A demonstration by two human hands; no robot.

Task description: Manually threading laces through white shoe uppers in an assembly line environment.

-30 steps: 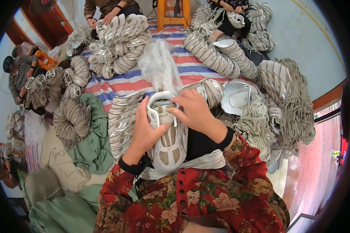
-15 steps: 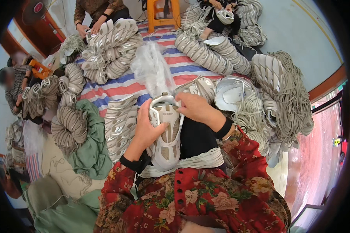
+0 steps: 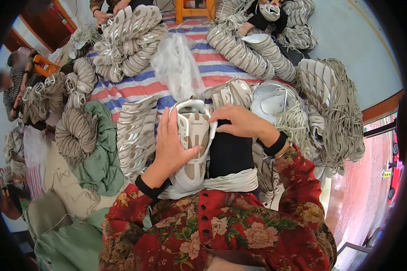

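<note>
A beige and white shoe upper (image 3: 192, 169) lies on my lap, its toe toward me and its collar opening away from me. My left hand (image 3: 171, 151) holds it along the left side, fingers up by the collar and thumb across the front. With bent fingers, my right hand (image 3: 245, 121) pinches the white edge on its right side near the opening; the fingertips are partly hidden. Across my lap, below the upper, lies a bundle of pale laces (image 3: 233, 181).
Stacked shoe uppers (image 3: 135, 140) stand to my left, with green cloth (image 3: 99, 156) beyond. At right are white uppers (image 3: 267, 101) and a heap of laces (image 3: 339, 113). Clear plastic (image 3: 178, 67) lies on a striped sheet (image 3: 217, 70). Other people work near the orange stool (image 3: 195, 11) and at far left.
My right hand has shifted slightly right and down along the upper's edge, pulling that edge outward. My left fingers have straightened along the left side. The view has tilted slightly downward.
</note>
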